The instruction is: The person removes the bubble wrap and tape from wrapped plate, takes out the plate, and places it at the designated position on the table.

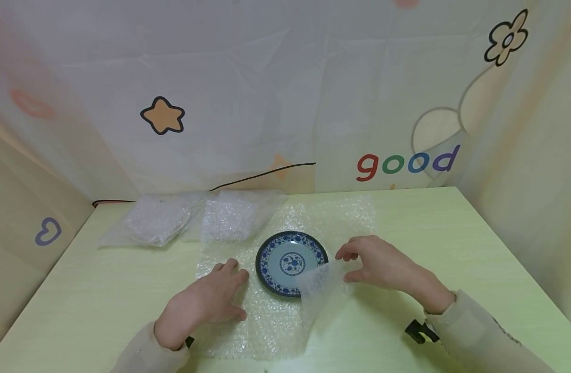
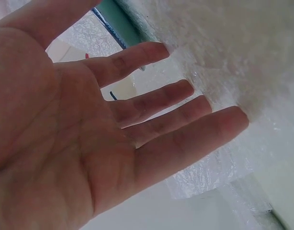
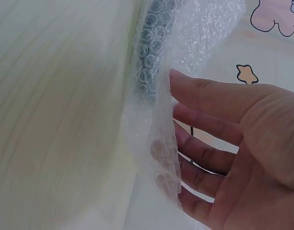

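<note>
A round plate (image 1: 278,252) with a blue floral border and dark rim lies face up on a spread sheet of bubble wrap (image 1: 276,331). One corner of the sheet is folded over the plate's lower right. My right hand (image 1: 378,263) holds that flap's edge; in the right wrist view fingertips (image 3: 161,149) show through the clear layer, with the thumb at its edge. Left of the plate, my left hand (image 1: 210,298) rests on the sheet, its fingers spread and loosely bent. The left wrist view shows its palm facing the camera, fingertips (image 2: 235,117) against the wrap.
Two bubble-wrapped bundles, one on the left (image 1: 157,220) and one nearer the middle (image 1: 231,215), lie at the back of the pale table (image 1: 453,248). A printed curtain (image 1: 266,103) hangs behind the table's back edge.
</note>
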Demonstrator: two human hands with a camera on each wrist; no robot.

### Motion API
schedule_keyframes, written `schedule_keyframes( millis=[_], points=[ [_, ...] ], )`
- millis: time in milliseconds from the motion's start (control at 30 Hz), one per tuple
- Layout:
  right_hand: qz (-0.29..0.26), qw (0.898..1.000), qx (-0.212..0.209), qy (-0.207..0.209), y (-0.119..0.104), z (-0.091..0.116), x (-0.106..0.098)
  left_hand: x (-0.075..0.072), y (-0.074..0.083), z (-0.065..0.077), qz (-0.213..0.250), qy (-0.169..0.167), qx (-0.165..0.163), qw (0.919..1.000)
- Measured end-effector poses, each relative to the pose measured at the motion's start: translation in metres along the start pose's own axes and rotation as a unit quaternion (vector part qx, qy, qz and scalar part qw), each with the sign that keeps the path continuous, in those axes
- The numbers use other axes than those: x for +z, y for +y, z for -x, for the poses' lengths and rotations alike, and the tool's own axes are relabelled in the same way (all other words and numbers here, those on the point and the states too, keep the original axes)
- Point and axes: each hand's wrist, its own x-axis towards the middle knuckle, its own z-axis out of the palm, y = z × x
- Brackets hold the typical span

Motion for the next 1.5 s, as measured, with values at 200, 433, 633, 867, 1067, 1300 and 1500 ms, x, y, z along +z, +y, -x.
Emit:
schedule_keyframes(
  millis=[200, 433, 633, 867, 1067, 1300, 1500],
  points=[
    [-0.006, 1.000, 0.001, -0.008, 0.002, 0.002, -0.001, 0.000, 0.000, 0.001, -0.005, -0.010, -0.012, 0.9999],
    [-0.007, 1.000, -0.004, -0.014, 0.007, 0.003, -0.001, 0.000, -0.002, 0.004, -0.017, -0.015, -0.015, 0.9996],
    [-0.007, 1.000, -0.015, -0.011, 0.009, 0.004, -0.001, -0.001, -0.002, 0.008, 0.007, -0.022, -0.004, 0.9997],
    [-0.018, 1.000, -0.019, -0.013, 0.009, 0.004, -0.002, -0.002, -0.003, 0.007, 0.026, -0.023, -0.011, 0.9993],
    [-0.026, 0.999, -0.015, -0.036, 0.009, 0.005, -0.003, 0.001, -0.005, 0.003, 0.021, -0.032, -0.019, 0.9991],
    [-0.031, 0.998, -0.011, -0.060, 0.011, 0.009, -0.006, 0.003, -0.006, 0.003, 0.022, -0.035, -0.022, 0.9989],
    [-0.037, 0.997, -0.015, -0.069, 0.014, 0.012, -0.008, 0.004, -0.006, 0.002, 0.020, -0.033, -0.019, 0.9991]
  ],
)
